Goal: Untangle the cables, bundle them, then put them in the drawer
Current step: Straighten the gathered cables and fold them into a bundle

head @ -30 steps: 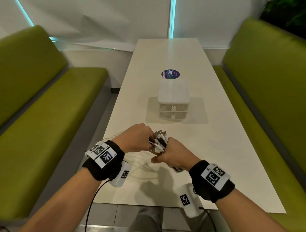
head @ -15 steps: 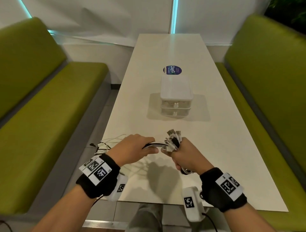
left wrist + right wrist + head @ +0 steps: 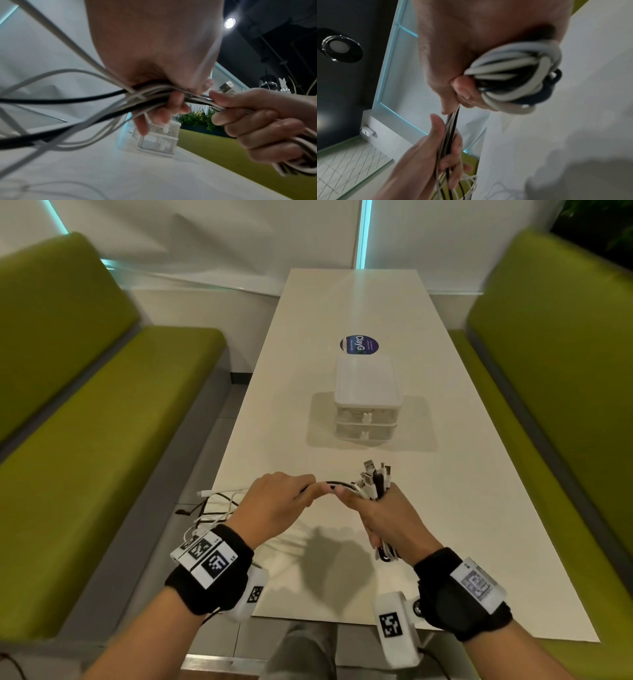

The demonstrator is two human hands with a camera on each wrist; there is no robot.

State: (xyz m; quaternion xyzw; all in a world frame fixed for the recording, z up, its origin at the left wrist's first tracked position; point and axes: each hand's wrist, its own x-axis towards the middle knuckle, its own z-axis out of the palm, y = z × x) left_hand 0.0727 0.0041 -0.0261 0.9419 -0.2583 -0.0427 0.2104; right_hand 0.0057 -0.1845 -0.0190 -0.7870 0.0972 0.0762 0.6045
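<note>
Right hand (image 3: 387, 517) clenched round the cables (image 3: 371, 482), plugs sticking up; left hand (image 3: 274, 501) grips the strands running left, above the tabletop (image 3: 462, 508). Drawer unit (image 3: 366, 398) beyond, both drawers closed; round sticker (image 3: 359, 345) behind it reads "ClayG".

round dark-blue sticker (image 3: 359, 345) on the white table (image 3: 462, 474) is showing "ClayG" in white, smaller lines under it staying too small to read | wristband tags (image 3: 209, 559) are carrying only black-and-white square code patterns, no letters readable
</note>
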